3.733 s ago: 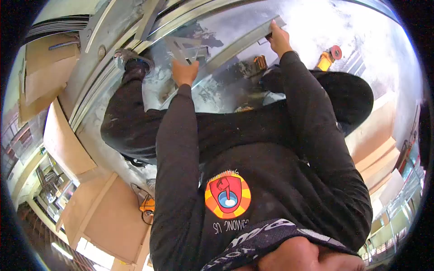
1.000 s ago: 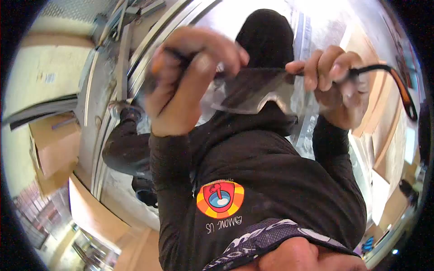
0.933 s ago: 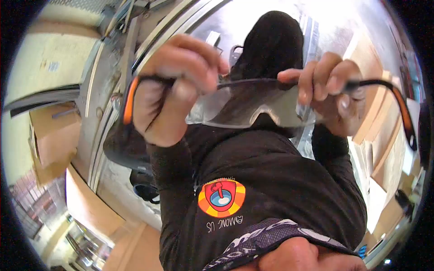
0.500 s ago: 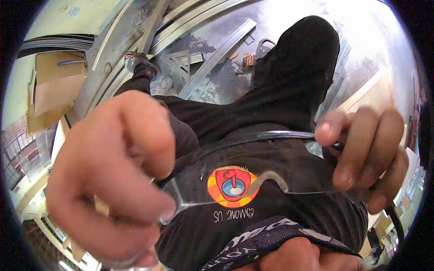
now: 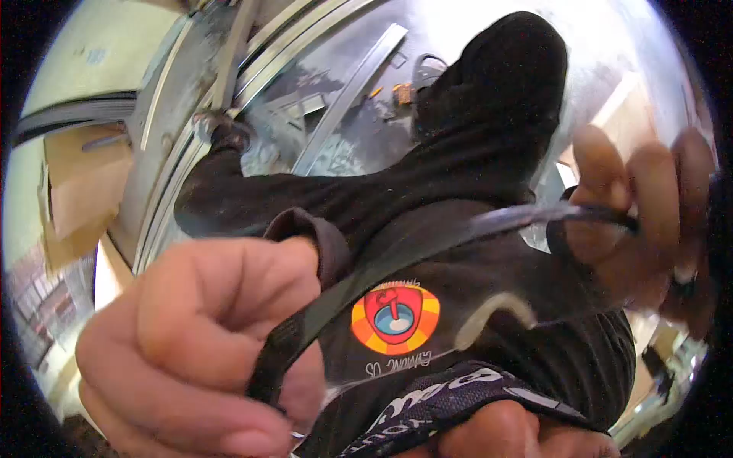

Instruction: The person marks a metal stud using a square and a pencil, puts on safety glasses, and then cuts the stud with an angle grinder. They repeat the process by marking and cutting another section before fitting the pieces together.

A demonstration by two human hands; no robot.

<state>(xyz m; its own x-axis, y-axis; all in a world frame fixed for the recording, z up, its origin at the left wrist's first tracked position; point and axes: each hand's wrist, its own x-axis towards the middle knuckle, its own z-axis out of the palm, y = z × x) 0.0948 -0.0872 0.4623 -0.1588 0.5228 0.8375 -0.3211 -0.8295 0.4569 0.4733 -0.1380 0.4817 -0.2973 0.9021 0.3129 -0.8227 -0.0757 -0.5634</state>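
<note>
A pair of clear safety glasses (image 5: 397, 258) with a dark upper rim and a pale nose piece is held up close to my head, spanning both hands. Curled fingers of my left hand (image 5: 198, 336) grip its left end near the dark hinge. At the other end, my right hand (image 5: 649, 210) is closed around the dark rim, its fingers bent and blurred by motion. The black shirt (image 5: 473, 252) with a round, colourful print shows through the lens.
My legs in black trousers (image 5: 496, 91) stretch forward over the grey floor. Long metal profiles (image 5: 351, 99) lie there, with a small orange item (image 5: 402, 94) near one shoe. Cardboard (image 5: 88, 179) stands at the left; a light board (image 5: 626, 111) is at the right.
The glasses have come up nearer the camera, and the dark rim has tilted, its left end lower. My right hand has shifted up and right; the left has turned and dropped slightly.
</note>
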